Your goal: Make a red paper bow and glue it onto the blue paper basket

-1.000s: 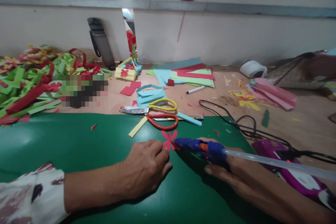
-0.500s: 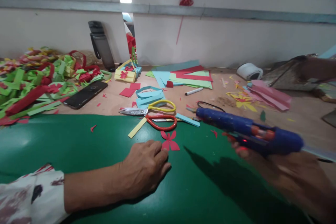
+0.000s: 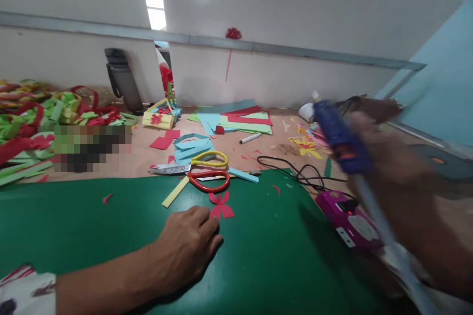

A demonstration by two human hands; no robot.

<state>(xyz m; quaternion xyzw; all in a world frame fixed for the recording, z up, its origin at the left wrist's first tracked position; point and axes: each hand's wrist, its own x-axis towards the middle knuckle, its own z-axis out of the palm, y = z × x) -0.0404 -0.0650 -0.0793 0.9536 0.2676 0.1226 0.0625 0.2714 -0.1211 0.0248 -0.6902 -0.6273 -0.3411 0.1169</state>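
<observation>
Left hand [image 3: 188, 238] rests low on the green mat [image 3: 258, 266], fingers curled, tips at the near left petal of the red paper flower [image 3: 220, 205]; whether they pinch it or only press cannot be told. Right hand [image 3: 391, 172], blurred, is raised and closed round the blue glue gun [image 3: 334, 130], above and beside the magenta power strip [image 3: 345, 219].

The flower lies flat, its four petals spread like an X, with no clear long axis. It looks thin and very light, likely to bend or tear; a petal edge would be the place to hold it. The gun looks stiff and heavier, best held by its grip, clear of the probably hot nozzle. Its nozzle points up and away, slightly left; its long axis slopes back toward the lower right, where the pale glue stick [image 3: 372, 206] trails out.

Just beyond the flower lie scissors [image 3: 189, 171], blades to the left, between a yellow strip [image 3: 175, 192] and a blue strip [image 3: 244, 175]. Farther over the tabletop [image 3: 236, 152] are a white marker [image 3: 250, 138] and a small yellow paper basket [image 3: 158, 119], with a dark bottle [image 3: 125, 81] upright by the wall [image 3: 295, 83].
</observation>
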